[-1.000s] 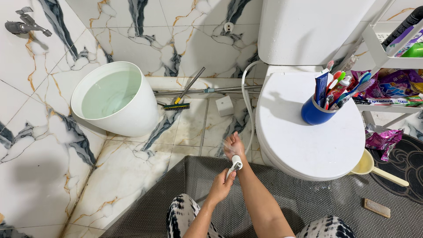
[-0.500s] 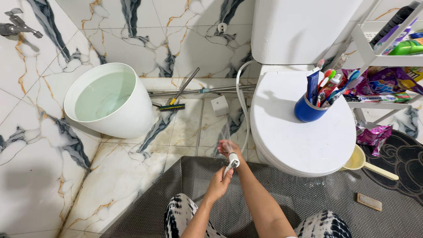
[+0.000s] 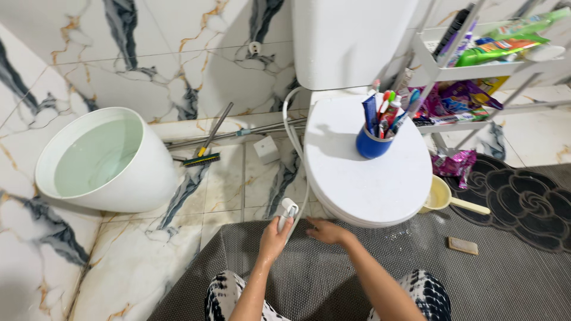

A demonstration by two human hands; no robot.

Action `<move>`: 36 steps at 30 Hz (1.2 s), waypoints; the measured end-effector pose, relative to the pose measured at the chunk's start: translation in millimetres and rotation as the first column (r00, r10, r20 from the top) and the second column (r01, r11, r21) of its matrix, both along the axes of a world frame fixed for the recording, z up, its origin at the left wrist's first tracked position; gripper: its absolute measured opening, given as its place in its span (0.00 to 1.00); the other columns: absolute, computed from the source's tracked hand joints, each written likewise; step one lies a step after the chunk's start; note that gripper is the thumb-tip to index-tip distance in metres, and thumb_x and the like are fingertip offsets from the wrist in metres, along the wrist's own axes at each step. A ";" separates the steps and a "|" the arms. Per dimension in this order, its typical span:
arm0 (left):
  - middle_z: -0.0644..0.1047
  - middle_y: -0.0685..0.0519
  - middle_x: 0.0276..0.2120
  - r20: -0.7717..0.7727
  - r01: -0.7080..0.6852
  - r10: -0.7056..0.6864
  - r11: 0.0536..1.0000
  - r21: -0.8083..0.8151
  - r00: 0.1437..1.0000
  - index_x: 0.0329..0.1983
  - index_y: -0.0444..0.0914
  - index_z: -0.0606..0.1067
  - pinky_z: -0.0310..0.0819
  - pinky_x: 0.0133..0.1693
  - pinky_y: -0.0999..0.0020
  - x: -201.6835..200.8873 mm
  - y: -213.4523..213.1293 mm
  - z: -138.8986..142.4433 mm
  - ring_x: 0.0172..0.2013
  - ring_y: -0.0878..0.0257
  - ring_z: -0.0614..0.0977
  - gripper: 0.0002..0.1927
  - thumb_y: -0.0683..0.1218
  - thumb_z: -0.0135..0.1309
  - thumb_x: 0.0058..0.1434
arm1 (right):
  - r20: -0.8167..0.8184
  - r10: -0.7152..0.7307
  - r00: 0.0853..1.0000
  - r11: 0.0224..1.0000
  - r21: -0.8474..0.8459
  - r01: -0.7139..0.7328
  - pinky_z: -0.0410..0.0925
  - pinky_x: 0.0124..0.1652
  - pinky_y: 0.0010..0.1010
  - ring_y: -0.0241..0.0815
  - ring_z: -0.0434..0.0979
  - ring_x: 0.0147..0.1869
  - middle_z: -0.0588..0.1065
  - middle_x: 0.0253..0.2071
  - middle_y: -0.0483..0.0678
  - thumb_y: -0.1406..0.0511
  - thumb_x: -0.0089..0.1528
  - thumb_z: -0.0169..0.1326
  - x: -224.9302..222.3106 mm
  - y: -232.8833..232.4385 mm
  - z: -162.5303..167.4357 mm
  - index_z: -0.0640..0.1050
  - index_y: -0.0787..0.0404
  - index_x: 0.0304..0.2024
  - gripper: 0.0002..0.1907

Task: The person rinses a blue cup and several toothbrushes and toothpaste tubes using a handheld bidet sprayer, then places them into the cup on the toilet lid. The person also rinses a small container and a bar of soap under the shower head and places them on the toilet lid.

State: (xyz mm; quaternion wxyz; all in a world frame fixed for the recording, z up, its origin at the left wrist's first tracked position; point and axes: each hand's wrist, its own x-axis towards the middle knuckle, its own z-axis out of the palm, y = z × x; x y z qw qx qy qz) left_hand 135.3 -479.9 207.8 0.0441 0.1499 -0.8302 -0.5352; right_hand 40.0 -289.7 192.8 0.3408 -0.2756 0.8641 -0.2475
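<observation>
Left hand (image 3: 275, 239): its grip is closed round the white sprayer (image 3: 288, 211), head pointing up, over the near edge of the grey mat (image 3: 505, 279).
Sprayer: just left of the toilet lid (image 3: 369, 184), on a white hose (image 3: 292, 128) that loops up to the wall beside the tank (image 3: 351, 38).
Right hand (image 3: 324, 230): open, fingers spread flat, low by the front rim of the lid; holds nothing.
On the lid: blue cup (image 3: 372, 144) full of toothbrushes.
Left side: white bucket (image 3: 107, 160) of water on the marble floor; a brush (image 3: 202, 158) lies behind it.
Right side: rack (image 3: 476, 65) with tubes and packets, yellow scoop (image 3: 443, 195), black mat (image 3: 526, 199).
</observation>
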 end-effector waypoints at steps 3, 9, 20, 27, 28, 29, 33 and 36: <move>0.80 0.45 0.25 -0.026 -0.030 0.030 1.000 -0.002 0.999 0.38 0.35 0.76 0.73 0.32 0.58 -6.6 -3.6 2.5 0.27 0.51 0.82 0.27 0.65 0.51 0.64 | 0.051 0.095 0.994 0.956 0.275 -0.106 0.50 0.74 0.44 0.50 0.54 0.80 0.57 0.76 0.48 0.44 0.67 0.42 4.9 68.7 24.2 0.62 0.48 0.73 0.35; 0.78 0.47 0.23 -0.069 -0.036 0.034 0.999 -0.032 0.997 0.35 0.35 0.75 0.71 0.30 0.59 -18.3 2.3 10.4 0.25 0.55 0.79 0.26 0.63 0.53 0.64 | 0.118 -0.327 0.938 0.927 0.235 0.294 0.77 0.49 0.39 0.46 0.88 0.46 0.84 0.46 0.49 0.45 0.63 0.48 -38.0 195.2 106.9 0.84 0.57 0.54 0.30; 0.77 0.50 0.20 -0.048 0.110 -0.112 0.993 -0.041 0.993 0.33 0.36 0.74 0.69 0.27 0.61 -14.3 59.0 45.5 0.22 0.59 0.78 0.27 0.66 0.56 0.60 | -0.266 -0.905 0.333 0.376 -0.866 0.329 0.68 0.62 0.40 0.54 0.76 0.63 0.73 0.59 0.59 0.56 0.47 0.77 -145.2 86.1 118.0 0.61 0.66 0.66 0.54; 0.79 0.51 0.20 -0.057 0.218 -0.220 0.975 -0.037 0.974 0.37 0.38 0.76 0.71 0.27 0.64 -11.6 83.4 52.0 0.22 0.60 0.81 0.27 0.67 0.55 0.59 | -0.312 -0.918 0.244 0.386 -0.844 0.373 0.70 0.58 0.38 0.52 0.78 0.59 0.75 0.56 0.57 0.54 0.50 0.74 -113.1 99.3 130.4 0.65 0.64 0.65 0.48; 0.79 0.51 0.20 -0.034 0.229 -0.229 0.973 -0.026 0.973 0.38 0.39 0.77 0.71 0.26 0.64 -10.5 87.0 53.5 0.22 0.60 0.81 0.27 0.67 0.55 0.59 | -0.320 -0.918 0.236 0.382 -0.873 0.303 0.69 0.59 0.38 0.53 0.77 0.60 0.74 0.57 0.59 0.55 0.50 0.74 -106.9 111.5 132.6 0.64 0.66 0.66 0.50; 0.79 0.51 0.20 -0.010 0.240 -0.240 0.971 -0.016 0.971 0.39 0.39 0.77 0.71 0.26 0.64 -9.3 90.1 55.5 0.22 0.60 0.81 0.27 0.67 0.55 0.58 | -0.327 -0.918 0.227 0.377 -0.897 0.232 0.68 0.60 0.39 0.54 0.75 0.62 0.72 0.59 0.60 0.55 0.50 0.74 -100.1 125.4 134.9 0.62 0.67 0.68 0.51; 0.78 0.53 0.19 -0.098 0.310 -0.313 0.950 -0.045 0.945 0.41 0.40 0.77 0.72 0.25 0.65 -6.2 106.9 65.6 0.21 0.62 0.81 0.27 0.67 0.54 0.59 | -0.438 -0.893 0.100 0.442 -0.816 0.372 0.67 0.61 0.38 0.53 0.75 0.62 0.72 0.59 0.60 0.57 0.49 0.77 -64.3 203.7 146.3 0.62 0.67 0.68 0.53; 0.78 0.53 0.17 -0.073 0.375 -0.384 0.921 -0.109 0.920 0.42 0.40 0.76 0.71 0.24 0.63 -4.2 127.8 69.6 0.20 0.60 0.81 0.26 0.67 0.54 0.60 | -0.380 -0.922 0.072 0.373 -0.827 0.420 0.69 0.61 0.36 0.50 0.76 0.62 0.73 0.60 0.60 0.58 0.50 0.76 -34.0 261.6 146.8 0.61 0.68 0.67 0.52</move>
